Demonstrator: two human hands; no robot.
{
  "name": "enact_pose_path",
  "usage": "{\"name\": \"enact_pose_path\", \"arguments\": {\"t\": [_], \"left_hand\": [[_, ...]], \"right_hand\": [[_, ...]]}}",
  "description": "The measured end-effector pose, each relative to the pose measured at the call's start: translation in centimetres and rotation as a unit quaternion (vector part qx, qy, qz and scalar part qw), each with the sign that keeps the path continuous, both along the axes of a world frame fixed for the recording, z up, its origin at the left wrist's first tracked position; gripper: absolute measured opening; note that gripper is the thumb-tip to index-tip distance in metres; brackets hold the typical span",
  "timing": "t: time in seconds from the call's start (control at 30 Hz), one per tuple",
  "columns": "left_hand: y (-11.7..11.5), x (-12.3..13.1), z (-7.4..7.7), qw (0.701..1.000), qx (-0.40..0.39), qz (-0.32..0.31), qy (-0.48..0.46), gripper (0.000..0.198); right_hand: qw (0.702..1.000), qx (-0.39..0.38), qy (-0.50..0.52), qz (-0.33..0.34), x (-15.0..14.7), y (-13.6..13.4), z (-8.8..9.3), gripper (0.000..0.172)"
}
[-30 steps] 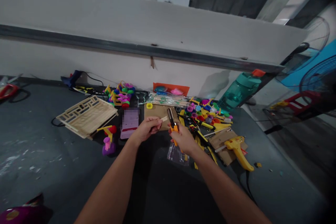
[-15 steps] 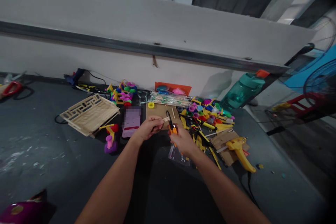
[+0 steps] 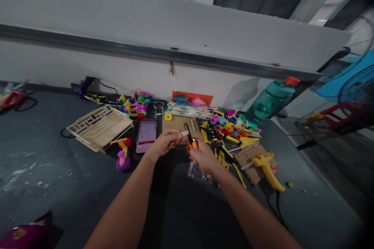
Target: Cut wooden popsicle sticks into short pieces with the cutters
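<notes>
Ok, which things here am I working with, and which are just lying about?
In use: pale sticks, in the left hand; orange-handled tool, in the right hand.
Seemingly just lying about: phone; teal bottle; red-handled scissors.

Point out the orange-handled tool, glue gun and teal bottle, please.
Orange-handled tool [image 3: 190, 137], head view: dark front part.
Glue gun [image 3: 267, 169], head view: upper handle.
Teal bottle [image 3: 263, 103], head view: body.
</notes>
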State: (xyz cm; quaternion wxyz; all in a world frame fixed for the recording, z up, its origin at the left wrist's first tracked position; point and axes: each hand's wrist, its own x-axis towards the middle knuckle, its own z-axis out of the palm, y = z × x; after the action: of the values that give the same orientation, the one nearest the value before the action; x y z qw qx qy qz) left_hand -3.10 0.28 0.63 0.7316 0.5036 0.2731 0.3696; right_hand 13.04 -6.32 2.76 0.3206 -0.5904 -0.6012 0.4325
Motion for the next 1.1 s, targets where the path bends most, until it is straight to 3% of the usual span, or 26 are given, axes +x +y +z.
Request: {"name": "enact_pose_path", "arguments": {"t": [0.27,0.47,0.8,0.93,1.1], "left_hand": [[-0.1,0.0,0.2,1.0,0.001,0.003,0.007,0.031],[0.0,-0.2,0.1,1.0,-0.005,0.005,0.017,0.031],[-0.1,0.0,0.1,1.0,-0.004,0.01,0.007,0.031],[0.0,0.0,0.2,1.0,-0.004,0.002,0.01,0.032],[-0.1,-0.1,0.3,1.0,-0.009,-0.001,0.026,0.032]], "right_hand": [[0.998,0.033,-0.06,0.007,-0.1,-0.2,0.2,0.013],[0.987,0.081,-0.136,-0.018,-0.2,-0.2,1.0,0.017],[1.0,0.0,0.012,0.002,-0.2,0.0,-0.6,0.021],[0.999,0.037,-0.009,0.003,-0.1,-0.1,-0.5,0.013],[0.998,0.048,-0.045,0.004,-0.1,-0.2,0.2,0.016]]}}
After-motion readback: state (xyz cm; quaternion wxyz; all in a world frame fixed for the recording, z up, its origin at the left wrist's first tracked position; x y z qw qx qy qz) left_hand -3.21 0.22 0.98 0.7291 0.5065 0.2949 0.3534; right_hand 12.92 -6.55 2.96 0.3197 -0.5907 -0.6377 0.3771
